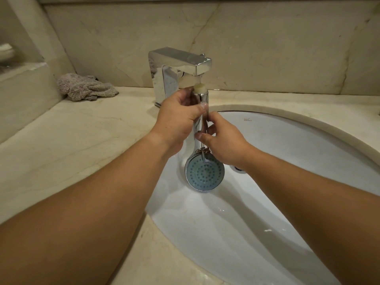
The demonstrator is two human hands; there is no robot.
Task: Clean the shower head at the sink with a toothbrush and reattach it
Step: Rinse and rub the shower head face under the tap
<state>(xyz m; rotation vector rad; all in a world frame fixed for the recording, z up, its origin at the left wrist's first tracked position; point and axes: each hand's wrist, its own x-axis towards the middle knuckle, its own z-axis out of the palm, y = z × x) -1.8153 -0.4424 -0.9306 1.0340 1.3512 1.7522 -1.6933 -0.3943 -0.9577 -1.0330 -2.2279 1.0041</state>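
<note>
Upright under the faucet (pixel 181 62), shower head (pixel 204 175) in both hands.

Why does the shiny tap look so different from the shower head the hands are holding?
The tap is square and blocky and stands fixed on the counter; the shower head has a round face and hangs over the sink, gripped by the left hand and right hand. The tap is all silver; the shower head's face is pale blue with many little holes. Both have shiny chrome.
</note>
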